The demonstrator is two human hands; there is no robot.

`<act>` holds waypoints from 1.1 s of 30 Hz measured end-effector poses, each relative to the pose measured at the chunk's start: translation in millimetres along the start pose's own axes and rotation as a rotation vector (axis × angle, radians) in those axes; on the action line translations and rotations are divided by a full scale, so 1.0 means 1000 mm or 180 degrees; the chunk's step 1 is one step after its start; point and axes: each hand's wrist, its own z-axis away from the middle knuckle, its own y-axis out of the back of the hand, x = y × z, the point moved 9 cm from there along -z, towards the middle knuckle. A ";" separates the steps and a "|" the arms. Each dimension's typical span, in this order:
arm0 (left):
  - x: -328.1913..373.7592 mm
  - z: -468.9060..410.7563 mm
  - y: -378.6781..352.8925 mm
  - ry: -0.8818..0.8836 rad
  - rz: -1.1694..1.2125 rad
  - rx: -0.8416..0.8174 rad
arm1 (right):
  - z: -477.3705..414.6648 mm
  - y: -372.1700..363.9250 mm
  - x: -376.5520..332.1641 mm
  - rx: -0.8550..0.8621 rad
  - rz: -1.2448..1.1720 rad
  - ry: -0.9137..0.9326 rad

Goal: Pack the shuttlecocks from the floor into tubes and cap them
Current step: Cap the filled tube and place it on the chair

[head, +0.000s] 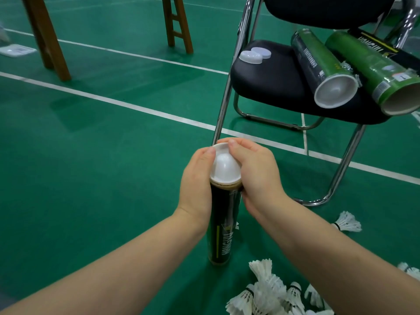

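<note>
Both hands close round the top of the black tube (223, 226). The left hand (196, 180) wraps the tube's upper end from the left, its grip curled against the wall and its thumb laid on the rim of the white cap (225, 167). The right hand (256, 176) does the same from the right, fingers curled behind the tube and thumb tip pressed on the cap's far edge. The cap sits on the tube's mouth, with its domed middle showing between the two thumbs. A thin brown band of the tube's rim shows just below it on the near side; whether the cap is fully seated cannot be told.

The tube stands upright on the green floor (102, 155), between the forearms. Just beside its base, to the right, lies a pile of white shuttlecocks (268, 294), and one lone shuttlecock (347, 222) lies farther right, near the foot of a chair (272, 85).

The chair has a black padded seat and chrome legs. Two spare caps (251, 56) lie touching each other at the seat's left edge. Two green tubes (318, 62) lie side by side on the right of the seat, their near ends jutting over its front edge. Wooden legs (45, 35) stand on the floor at the upper left, beyond the white court lines (141, 110).
</note>
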 end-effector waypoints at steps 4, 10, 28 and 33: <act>0.003 -0.001 0.003 -0.0092 -0.0125 0.0028 | -0.001 -0.001 0.001 -0.0006 0.0268 0.0122; 0.007 0.002 0.002 -0.0091 -0.0231 0.0028 | -0.002 -0.004 0.006 -0.0507 0.0148 -0.0291; 0.006 0.003 0.000 0.0128 -0.0645 0.0070 | 0.011 0.008 0.030 -0.1531 0.1734 -0.1146; 0.000 0.024 -0.013 0.0226 -0.0857 -0.0044 | 0.037 0.008 0.012 -0.2110 0.1603 -0.1054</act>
